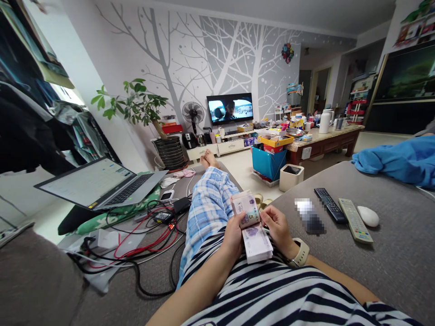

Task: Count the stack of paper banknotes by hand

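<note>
A folded stack of banknotes [257, 244] rests over my lap, its lower half hanging toward my striped shirt [238, 290]. The upper notes show a printed 5 and are bent upward. My left hand [234, 235] is closed around the left side of the stack, thumb on top of the notes. At the stack's right edge, my right hand [276, 224] pinches the upper notes between thumb and fingers. A pale watch [301, 252] is on my right wrist. Below the hands lie my legs in blue plaid trousers [209, 203].
On the sofa at left sit an open laptop [132, 190] and tangled cables [163, 231]. To the right lie a black remote [329, 205], a light remote [355, 220], a white mouse [368, 216] and a blurred-out object [310, 216]. A blue cloth [397, 158] is farther right.
</note>
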Demonstrator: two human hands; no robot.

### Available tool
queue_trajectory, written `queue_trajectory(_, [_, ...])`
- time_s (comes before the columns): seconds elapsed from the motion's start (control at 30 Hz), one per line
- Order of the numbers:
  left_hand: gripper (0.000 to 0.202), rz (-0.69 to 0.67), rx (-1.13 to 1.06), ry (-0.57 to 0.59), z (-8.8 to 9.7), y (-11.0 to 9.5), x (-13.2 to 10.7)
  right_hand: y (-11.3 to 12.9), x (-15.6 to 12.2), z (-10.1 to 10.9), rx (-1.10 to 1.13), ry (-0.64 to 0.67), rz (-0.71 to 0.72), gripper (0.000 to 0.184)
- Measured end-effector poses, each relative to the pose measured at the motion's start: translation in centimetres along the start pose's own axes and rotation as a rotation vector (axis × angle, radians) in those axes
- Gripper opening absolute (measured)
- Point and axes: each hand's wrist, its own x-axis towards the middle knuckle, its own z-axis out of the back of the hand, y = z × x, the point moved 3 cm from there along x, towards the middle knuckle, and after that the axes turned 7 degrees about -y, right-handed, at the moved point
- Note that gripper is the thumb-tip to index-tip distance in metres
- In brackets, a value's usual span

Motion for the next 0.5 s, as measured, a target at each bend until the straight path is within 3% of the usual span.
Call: queue_trajectory(0.5, [0.025,0.004,0.031,0.009,0.33,0.34,-0.02,-0.85,0.33,0.07,-0.071,-0.019,-0.055,0.029])
